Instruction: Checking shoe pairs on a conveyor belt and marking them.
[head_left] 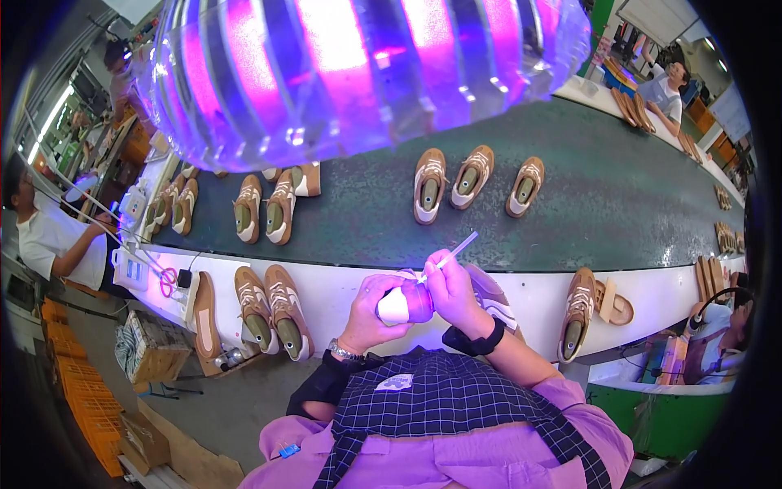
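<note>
My left hand (368, 315) is wrapped round a small rounded object with a white side (393, 307) and a pinkish-brown side, tinted by purple light; its kind is not clear. My right hand (449, 287) pinches a slim white stick-like tool (462, 248), slanting up to the right. The tool's lower end meets the top of the rounded object, where fingers partly hide it. Just right of and behind my right hand, a sneaker (494, 297) with pale stripes lies on the white bench ledge (366, 275), partly covered by my hand and wrist.
A purple-lit ribbed lamp (358, 73) hangs overhead. Tan sneakers (430, 186) stand on the green belt (350, 216). More sneakers (287, 314) line the ledge at left, one sneaker (578, 314) at right. Orange crates (77, 383) stand lower left. Other people sit at both sides.
</note>
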A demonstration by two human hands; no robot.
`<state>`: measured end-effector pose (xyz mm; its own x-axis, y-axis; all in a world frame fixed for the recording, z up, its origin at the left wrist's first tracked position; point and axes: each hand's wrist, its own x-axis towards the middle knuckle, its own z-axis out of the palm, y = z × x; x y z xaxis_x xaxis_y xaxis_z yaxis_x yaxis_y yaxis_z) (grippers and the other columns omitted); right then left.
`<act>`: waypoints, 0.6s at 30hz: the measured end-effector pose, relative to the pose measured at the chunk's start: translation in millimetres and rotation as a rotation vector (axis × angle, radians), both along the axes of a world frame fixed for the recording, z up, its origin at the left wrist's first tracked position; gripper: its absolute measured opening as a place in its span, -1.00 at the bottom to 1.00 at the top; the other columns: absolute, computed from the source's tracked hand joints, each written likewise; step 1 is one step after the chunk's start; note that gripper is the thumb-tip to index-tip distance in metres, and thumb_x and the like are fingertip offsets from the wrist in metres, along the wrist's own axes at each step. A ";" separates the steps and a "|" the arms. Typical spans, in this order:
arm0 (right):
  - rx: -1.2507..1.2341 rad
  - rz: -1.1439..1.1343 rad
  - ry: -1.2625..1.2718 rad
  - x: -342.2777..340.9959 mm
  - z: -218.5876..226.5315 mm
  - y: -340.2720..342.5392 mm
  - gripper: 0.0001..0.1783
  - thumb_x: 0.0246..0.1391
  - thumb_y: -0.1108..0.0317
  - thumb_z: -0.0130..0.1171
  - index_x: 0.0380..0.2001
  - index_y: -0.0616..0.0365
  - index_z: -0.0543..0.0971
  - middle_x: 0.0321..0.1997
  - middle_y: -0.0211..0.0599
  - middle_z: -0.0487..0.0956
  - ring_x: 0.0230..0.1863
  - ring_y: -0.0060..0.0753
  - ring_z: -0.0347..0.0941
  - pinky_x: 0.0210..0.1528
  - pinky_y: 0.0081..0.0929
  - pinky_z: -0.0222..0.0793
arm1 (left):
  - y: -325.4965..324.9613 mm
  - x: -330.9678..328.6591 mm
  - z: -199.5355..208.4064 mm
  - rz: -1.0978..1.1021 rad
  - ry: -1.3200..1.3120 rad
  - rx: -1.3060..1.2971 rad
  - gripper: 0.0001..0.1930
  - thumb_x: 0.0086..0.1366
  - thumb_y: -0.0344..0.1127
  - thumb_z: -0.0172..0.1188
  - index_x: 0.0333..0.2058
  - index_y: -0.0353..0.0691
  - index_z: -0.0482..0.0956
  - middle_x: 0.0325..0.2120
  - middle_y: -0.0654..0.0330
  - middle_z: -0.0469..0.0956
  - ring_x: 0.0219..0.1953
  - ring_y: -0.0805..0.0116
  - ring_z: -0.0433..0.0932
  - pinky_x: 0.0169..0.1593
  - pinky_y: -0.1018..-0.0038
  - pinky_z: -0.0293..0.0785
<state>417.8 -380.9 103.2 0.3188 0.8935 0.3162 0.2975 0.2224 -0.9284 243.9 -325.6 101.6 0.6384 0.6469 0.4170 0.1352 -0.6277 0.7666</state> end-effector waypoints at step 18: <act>0.008 0.027 0.050 0.6 -1.0 0.5 -0.90 0.22 0.37 -0.11 -0.33 0.17 0.34 -0.51 -0.46 0.41 -0.50 -0.72 0.30 -0.49 -0.67 0.24 | 5.9 0.9 -2.7 -0.009 -0.006 -0.005 -0.35 -0.34 -0.32 0.40 -0.13 -0.20 0.43 -0.17 0.09 0.48 -0.07 0.08 0.42 0.04 0.28 0.34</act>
